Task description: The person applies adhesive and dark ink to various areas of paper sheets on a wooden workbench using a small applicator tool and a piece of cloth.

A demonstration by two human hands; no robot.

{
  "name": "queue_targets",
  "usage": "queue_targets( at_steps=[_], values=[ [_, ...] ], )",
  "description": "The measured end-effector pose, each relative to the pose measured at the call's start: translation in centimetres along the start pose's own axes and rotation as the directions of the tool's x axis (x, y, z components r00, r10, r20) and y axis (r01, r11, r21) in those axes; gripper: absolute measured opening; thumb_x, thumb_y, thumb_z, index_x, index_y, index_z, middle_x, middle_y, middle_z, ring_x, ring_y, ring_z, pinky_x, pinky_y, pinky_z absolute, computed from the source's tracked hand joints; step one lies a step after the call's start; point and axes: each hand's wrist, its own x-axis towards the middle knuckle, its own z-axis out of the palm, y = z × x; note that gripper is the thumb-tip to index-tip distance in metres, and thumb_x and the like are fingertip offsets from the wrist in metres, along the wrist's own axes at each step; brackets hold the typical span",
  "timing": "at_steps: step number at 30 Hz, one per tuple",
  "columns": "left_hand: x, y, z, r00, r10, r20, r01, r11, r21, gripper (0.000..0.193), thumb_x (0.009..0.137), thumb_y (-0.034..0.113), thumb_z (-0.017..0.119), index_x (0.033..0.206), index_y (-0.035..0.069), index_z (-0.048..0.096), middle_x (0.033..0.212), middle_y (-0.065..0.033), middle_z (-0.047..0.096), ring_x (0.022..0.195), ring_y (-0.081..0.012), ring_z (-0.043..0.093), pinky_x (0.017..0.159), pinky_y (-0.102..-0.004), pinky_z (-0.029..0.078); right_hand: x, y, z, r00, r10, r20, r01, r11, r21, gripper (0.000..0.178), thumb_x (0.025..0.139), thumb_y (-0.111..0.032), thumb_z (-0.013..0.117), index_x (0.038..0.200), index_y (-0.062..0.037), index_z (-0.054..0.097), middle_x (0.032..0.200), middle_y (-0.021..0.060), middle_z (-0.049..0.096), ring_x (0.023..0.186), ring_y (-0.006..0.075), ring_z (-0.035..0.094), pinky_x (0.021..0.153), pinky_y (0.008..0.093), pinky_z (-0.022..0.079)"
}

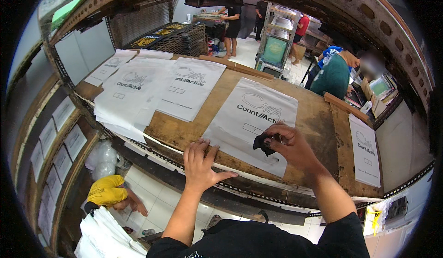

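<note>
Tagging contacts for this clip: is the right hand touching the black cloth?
Touching. The head view shows the right hand pinching the bunched black cloth, with no gap between them.

1. My black rag (261,145) looks like crumpled, dull cloth.
2. My white sheet (228,131) looks like thin, smooth, slightly shiny plastic.
3. My table top (316,115) is rough, stained wood.
4. The floor tiles (161,210) look smooth and shiny.

In back, a tall grey metal rack (279,28) with a green rectangular panel (275,50); at right, a bending person in dark green (331,77); at lower left, a yellow-shirted person (106,191) near white floor tiles (158,200).
</note>
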Motion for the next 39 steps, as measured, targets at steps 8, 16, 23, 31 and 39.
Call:
queue_targets(
  at_steps=[8, 16, 23, 31, 39],
  values=[
    [-0.2, -0.3, -0.1, 1.000, 0.012, -0.006, -0.012, 1.000, 0.028, 0.094, 0.066, 0.084, 0.073, 0.121, 0.008, 0.066, 0.126, -0.0189, 0.057, 0.124, -0.0411, 0.054, 0.104, -0.0604, 0.038, -0.7, -0.7, 3.3, 0.950, 0.034, -0.310, 0.075, 0.939, 0.334, 0.017, 0.101, -0.008, 0.067, 0.115, 0.0018, 0.069, 0.107, 0.0061, 0.067, 0.095, 0.0131, 0.065, 0.084, 0.0272, 0.055],
    [0.4, -0.4, 0.0, 0.999, 0.041, -0.026, -0.041, 0.999, -0.012, 0.092, 0.069, 0.083, 0.071, 0.121, 0.008, 0.064, 0.124, -0.0181, 0.058, 0.123, -0.0388, 0.055, 0.105, -0.0580, 0.040, -1.2, -0.2, 4.9, 0.897, 0.078, -0.435, 0.134, 0.890, 0.436, 0.019, 0.102, -0.006, 0.065, 0.120, -0.0042, 0.070, 0.108, 0.0067, 0.075, 0.090, 0.0114, 0.067, 0.080, 0.0277, 0.054],
    [0.3, -0.7, 0.0, 0.999, 0.042, -0.033, -0.043, 0.999, -0.032, 0.093, 0.069, 0.083, 0.071, 0.120, 0.006, 0.066, 0.124, -0.0188, 0.057, 0.122, -0.0399, 0.054, 0.104, -0.0591, 0.038, -1.2, -0.3, 5.9, 0.897, 0.074, -0.435, 0.158, 0.866, 0.475, 0.016, 0.102, -0.007, 0.065, 0.117, -0.0032, 0.071, 0.106, 0.0085, 0.076, 0.091, 0.0115, 0.067, 0.077, 0.0275, 0.053],
    [0.5, -0.6, -0.5, 0.999, 0.051, -0.014, -0.051, 0.999, -0.017, 0.090, 0.071, 0.081, 0.072, 0.121, 0.007, 0.065, 0.124, -0.0191, 0.059, 0.122, -0.0391, 0.056, 0.105, -0.0566, 0.041, -1.7, -0.1, 6.6, 0.877, 0.145, -0.458, 0.127, 0.849, 0.513, 0.020, 0.101, -0.008, 0.067, 0.118, 0.0022, 0.070, 0.108, 0.0075, 0.072, 0.095, 0.0131, 0.064, 0.087, 0.0280, 0.052],
    [0.6, -0.4, -0.8, 0.999, 0.044, 0.002, -0.044, 0.999, -0.016, 0.090, 0.071, 0.081, 0.072, 0.120, 0.006, 0.065, 0.124, -0.0196, 0.059, 0.122, -0.0386, 0.056, 0.106, -0.0567, 0.040, -2.5, -0.2, 6.9, 0.869, 0.142, -0.474, 0.115, 0.874, 0.472, 0.020, 0.100, -0.007, 0.068, 0.116, 0.0032, 0.071, 0.104, 0.0063, 0.071, 0.091, 0.0133, 0.064, 0.084, 0.0289, 0.052]
  ],
)
